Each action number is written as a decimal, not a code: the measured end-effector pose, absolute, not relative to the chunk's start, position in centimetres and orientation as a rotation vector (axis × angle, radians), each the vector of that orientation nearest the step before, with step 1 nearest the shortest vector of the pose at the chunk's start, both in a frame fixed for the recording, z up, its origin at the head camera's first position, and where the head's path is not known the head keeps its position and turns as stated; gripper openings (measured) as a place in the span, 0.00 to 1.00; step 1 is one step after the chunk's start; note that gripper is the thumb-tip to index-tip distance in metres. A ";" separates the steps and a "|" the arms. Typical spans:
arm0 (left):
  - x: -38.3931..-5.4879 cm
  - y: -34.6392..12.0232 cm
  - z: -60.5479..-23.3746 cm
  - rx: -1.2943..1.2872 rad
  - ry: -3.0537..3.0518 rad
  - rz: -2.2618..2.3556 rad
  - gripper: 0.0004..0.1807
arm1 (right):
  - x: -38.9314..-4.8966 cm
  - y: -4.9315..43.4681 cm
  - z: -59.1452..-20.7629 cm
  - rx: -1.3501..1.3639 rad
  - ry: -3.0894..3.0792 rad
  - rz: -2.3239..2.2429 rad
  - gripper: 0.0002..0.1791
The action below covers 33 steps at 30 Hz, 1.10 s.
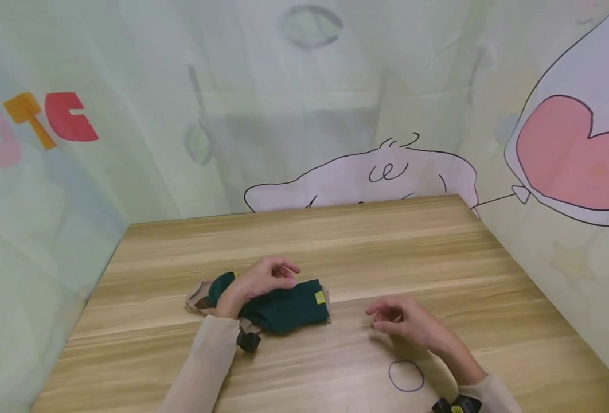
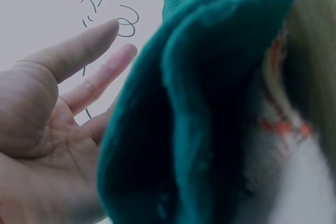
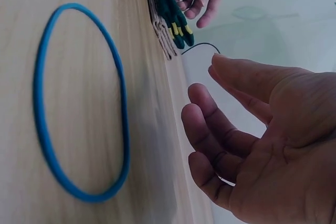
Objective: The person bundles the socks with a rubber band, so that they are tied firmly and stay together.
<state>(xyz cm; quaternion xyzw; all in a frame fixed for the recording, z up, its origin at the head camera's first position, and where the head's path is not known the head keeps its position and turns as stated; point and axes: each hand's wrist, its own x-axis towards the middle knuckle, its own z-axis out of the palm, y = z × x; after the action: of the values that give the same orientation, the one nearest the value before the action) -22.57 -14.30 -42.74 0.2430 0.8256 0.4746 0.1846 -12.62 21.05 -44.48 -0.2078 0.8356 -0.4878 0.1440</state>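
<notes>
Reaching across the dark green socks [image 1: 286, 310], the left hand [image 1: 263, 280] has loosely bent fingers, thumb apart; from here I cannot tell whether they touch the cloth. I see the right hand's [image 1: 413, 322] fingers curved, thumb apart, right of the socks. Beige socks [image 1: 197, 297] show under the green, behind the left fingers. Below the right fingers, a blue loop [image 3: 38, 93] lies on the wooden tabletop [image 1: 377, 246].

Left grip [image 1: 260, 279] and right grip [image 1: 409, 322] well apart, both loosely curved, forearms [image 1: 201, 358] slanting inward.
</notes>
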 end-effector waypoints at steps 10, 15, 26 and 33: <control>-22.4 -13.7 -43.3 0.743 2.312 1.369 0.17 | -11.7 22.0 -44.8 -0.610 2.409 -1.422 0.14; -22.5 -13.2 -43.8 0.734 2.331 1.331 0.18 | -11.3 22.3 -45.2 -0.629 2.414 -1.418 0.14; -22.2 -12.7 -44.1 0.677 2.361 1.232 0.20 | -10.3 22.8 -45.7 -0.604 2.360 -1.466 0.14; -22.1 -12.2 -44.1 0.668 2.388 1.181 0.20 | -9.9 22.8 -45.6 -0.600 2.385 -1.422 0.12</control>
<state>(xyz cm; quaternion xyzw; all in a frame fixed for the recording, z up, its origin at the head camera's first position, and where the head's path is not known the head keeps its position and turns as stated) -22.06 -12.24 -44.08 0.2385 0.8525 0.4217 0.1962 -9.89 22.85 -45.64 -0.2089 0.8301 -0.4949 0.1496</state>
